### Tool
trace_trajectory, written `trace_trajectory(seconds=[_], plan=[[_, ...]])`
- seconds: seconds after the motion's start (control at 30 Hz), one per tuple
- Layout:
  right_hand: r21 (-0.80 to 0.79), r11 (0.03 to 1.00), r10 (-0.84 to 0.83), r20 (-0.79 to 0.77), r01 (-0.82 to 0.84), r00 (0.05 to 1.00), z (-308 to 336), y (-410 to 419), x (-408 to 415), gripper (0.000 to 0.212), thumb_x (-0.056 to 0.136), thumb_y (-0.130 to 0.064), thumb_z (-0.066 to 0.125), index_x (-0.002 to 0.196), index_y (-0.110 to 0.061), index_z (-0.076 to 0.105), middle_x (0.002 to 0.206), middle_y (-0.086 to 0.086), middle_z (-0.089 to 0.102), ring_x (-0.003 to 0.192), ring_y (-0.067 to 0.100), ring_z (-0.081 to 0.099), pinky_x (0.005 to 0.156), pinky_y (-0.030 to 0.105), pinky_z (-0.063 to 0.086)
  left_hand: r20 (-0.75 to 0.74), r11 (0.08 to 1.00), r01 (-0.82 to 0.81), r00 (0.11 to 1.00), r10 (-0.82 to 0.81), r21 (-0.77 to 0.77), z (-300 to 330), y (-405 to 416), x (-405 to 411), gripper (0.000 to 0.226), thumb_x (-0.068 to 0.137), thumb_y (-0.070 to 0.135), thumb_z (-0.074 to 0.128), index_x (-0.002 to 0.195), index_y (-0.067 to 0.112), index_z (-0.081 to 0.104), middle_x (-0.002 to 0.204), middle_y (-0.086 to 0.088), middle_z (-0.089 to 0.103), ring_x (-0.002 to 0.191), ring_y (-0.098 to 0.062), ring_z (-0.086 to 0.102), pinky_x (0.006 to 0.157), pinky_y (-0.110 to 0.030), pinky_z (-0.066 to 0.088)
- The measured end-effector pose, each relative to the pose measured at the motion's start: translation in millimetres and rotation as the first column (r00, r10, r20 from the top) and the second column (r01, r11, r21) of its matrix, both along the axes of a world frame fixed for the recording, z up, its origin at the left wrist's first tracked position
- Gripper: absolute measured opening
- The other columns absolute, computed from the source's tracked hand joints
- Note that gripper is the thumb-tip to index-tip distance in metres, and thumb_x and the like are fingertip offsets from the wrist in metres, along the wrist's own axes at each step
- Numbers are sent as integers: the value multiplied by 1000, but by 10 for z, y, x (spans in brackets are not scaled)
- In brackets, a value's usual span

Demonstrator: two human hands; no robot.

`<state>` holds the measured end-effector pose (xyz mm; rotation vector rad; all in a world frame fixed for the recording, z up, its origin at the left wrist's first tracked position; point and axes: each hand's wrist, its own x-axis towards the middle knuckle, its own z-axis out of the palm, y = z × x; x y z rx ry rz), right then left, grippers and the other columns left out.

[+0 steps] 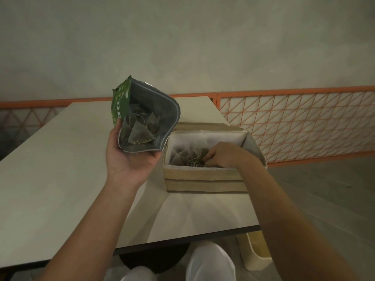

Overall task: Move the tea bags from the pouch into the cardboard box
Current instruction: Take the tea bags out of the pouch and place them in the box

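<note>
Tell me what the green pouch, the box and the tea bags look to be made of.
Green printed pouch: likely foil-lined plastic, given its grey, faintly shiny inside and zip strip at the mouth.
Brown open-topped box: matte cardboard with layered edges and a white lining.
Pyramid tea bags: sheer mesh, perhaps nylon, since dark leaves show through.

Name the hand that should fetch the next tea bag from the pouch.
Right. The left hand grips the open pouch, so it is occupied; the right hand is in the cardboard box, close beside the pouch's mouth.
</note>
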<state>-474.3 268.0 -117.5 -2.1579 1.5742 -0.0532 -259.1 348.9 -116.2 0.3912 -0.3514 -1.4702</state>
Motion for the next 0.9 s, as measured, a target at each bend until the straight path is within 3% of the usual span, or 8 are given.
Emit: trace_trajectory(seconds=[0.13,0.27,0.43,0.57,0.63,0.7,0.8,0.9], plan=[[-30,987,-156,24,156,988,-73,-125,8,17,83,-19,70,98,-10,71,97,3,69,93,22,62,92,37,52,-4,1000,12,1000,-12,-7,-11,-6,17,50,95,51,57,134,21,67,138,-14,64,127,-34,62,101,-37,53],[-134,942,-324,-116,308,939,-13,-138,-68,25,82,-25,72,99,-12,59,81,2,54,81,21,56,77,34,50,3,1000,9,1000,-9,-3,-22,-16,29,49,94,50,58,132,20,69,139,-14,64,129,-34,60,104,-37,51],[-252,913,-365,-154,321,918,76,-53,-158,26,88,-27,61,110,-14,61,101,5,62,95,24,59,86,38,47,6,1000,11,1000,-11,-3,-34,-17,35,51,94,51,58,135,21,67,141,-14,62,130,-34,59,104,-38,51],[-334,932,-202,-163,138,966,149,63,-6,27,92,-39,52,115,-32,65,128,-1,56,128,27,42,111,53,16,23,999,31,999,-31,-12,-34,-20,41,54,96,53,55,139,22,62,144,-14,60,133,-34,57,103,-37,51],[-266,963,-43,16,45,999,135,97,89,24,95,-43,51,113,-38,66,132,-6,55,129,23,43,115,55,14,24,999,42,999,-41,-13,-36,-20,47,55,96,54,54,140,22,62,144,-14,60,133,-34,56,99,-36,53],[-109,991,87,77,-78,993,101,123,180,33,98,-50,44,124,-38,61,136,-7,56,125,20,49,112,46,27,26,999,50,998,-49,-19,-35,-15,56,57,95,55,54,141,22,61,144,-14,60,134,-33,56,96,-36,55],[117,991,52,45,-57,998,58,127,259,50,99,-58,33,125,-27,63,127,-6,62,114,17,55,92,30,35,10,998,58,998,-57,-21,-31,-5,70,58,94,55,55,141,22,61,145,-14,59,135,-33,54,95,-36,55],[62,998,-28,27,26,999,59,121,274,43,99,-53,37,110,-25,68,113,-6,69,102,14,58,103,39,36,-5,998,58,998,-58,-20,-32,-2,101,56,94,54,56,139,22,63,146,-14,58,135,-34,54,93,-37,56]])
